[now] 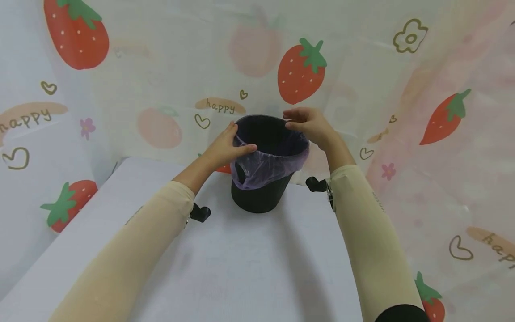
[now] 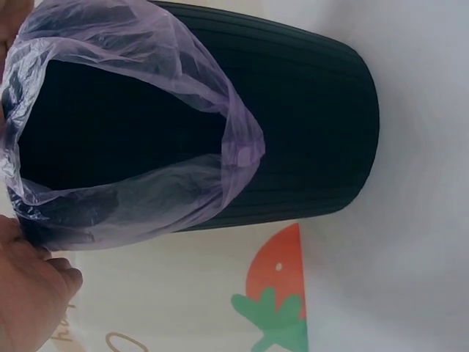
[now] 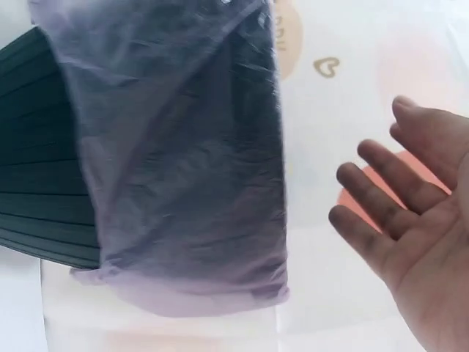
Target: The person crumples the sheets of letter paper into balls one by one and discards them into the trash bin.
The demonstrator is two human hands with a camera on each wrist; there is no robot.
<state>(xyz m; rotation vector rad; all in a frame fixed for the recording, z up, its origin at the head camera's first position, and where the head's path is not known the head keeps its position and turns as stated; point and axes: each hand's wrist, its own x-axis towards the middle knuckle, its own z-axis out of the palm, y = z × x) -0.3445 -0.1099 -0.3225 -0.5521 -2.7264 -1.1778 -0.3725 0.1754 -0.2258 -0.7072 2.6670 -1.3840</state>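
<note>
A black ribbed trash can [image 1: 257,199] stands on the white table. A thin translucent purple trash bag [image 1: 267,170] lines it, folded down over the rim and hanging around the upper wall. My left hand [image 1: 225,145] grips the bag at the can's left rim, thumb along the near edge and fingers at the far left side. Through a gap in the film, dark wall shows beside the left hand [image 2: 33,293]. My right hand [image 1: 311,125] is raised at the right rim; in the right wrist view, the right hand [image 3: 418,213] has spread, slightly bent fingers, apart from the bag [image 3: 183,169].
The white tabletop [image 1: 225,268] extends toward me, with the can near its back edge. Behind and at both sides hangs a curtain [image 1: 161,53] printed with strawberries, hearts and the word happy. Small black devices [image 1: 200,213] are strapped at both wrists.
</note>
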